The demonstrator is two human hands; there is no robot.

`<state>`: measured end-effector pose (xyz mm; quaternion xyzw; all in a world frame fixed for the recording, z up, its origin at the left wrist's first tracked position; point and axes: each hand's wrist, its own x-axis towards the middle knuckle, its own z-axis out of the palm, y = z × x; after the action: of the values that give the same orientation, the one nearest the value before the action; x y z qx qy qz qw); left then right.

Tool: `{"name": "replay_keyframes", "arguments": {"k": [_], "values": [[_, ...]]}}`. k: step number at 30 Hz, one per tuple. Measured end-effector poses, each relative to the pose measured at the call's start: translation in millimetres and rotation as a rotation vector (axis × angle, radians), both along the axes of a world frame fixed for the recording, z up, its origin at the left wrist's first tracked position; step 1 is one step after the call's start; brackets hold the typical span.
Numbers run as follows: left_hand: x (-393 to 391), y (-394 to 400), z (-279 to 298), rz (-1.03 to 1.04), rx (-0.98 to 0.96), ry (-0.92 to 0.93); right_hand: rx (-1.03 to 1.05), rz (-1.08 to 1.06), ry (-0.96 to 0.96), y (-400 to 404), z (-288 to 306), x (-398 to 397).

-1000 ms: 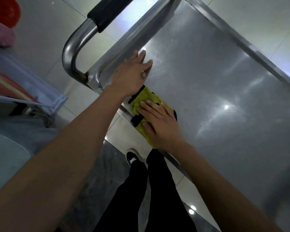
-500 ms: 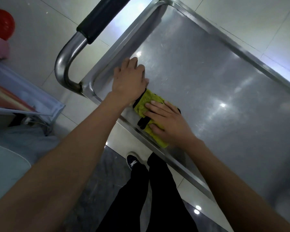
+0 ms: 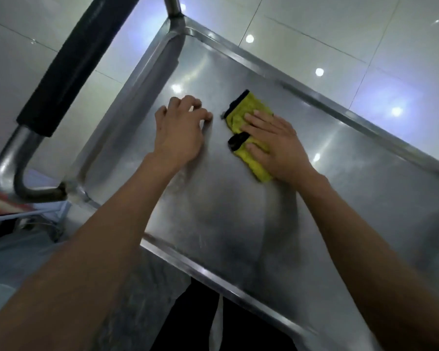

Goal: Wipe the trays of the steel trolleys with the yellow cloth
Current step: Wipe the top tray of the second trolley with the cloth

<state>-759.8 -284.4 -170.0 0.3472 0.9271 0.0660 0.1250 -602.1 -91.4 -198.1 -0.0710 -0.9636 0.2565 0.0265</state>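
- Now we have our right hand (image 3: 276, 145) pressed flat on the yellow cloth (image 3: 249, 133), fingers straight and slightly spread, palm over its right half
- The cloth lies folded on the steel tray (image 3: 213, 211), in the tray's far half, nearer the far rim than the near one; its black edging (image 3: 236, 141) shows at the left side, beside our fingertips
- Our left hand (image 3: 180, 133) rests on the bare steel just left of the cloth, apart from it, with the fingers curled so the tips touch the surface and hold nothing
- At the tray's left end the trolley handle (image 3: 69, 64) rises as a steel bar with a black grip sleeve, bending down into the near left corner
- Beyond the far rim we see glossy pale floor tiles (image 3: 340, 34) with bright ceiling-light reflections
- Below the near rim our dark trousers (image 3: 188, 323) show
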Motion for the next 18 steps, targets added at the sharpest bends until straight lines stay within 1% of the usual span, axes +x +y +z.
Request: {"name": "replay_keyframes", "arguments": {"k": [3,6,10,13,18], "values": [[6.4,1.4,-0.4,0.003,0.026,0.006,-0.022,-0.063,0.005,52.4,0.8,-27.1],[8.2,1.4,-0.6,0.011,-0.003,-0.012,0.036,-0.064,-0.006,67.7,-0.3,-43.2],[10.1,-1.7,-6.3,0.009,-0.058,-0.025,0.121,-0.069,-0.009,52.0,-3.0,-35.7],[11.2,-5.8,-9.1,0.009,-0.042,-0.015,0.115,-0.086,-0.041,29.3,-0.2,-24.1],[15.2,-12.2,-9.6,-0.017,-0.031,0.002,0.105,-0.038,-0.095,-28.7,4.7,11.8]]}}
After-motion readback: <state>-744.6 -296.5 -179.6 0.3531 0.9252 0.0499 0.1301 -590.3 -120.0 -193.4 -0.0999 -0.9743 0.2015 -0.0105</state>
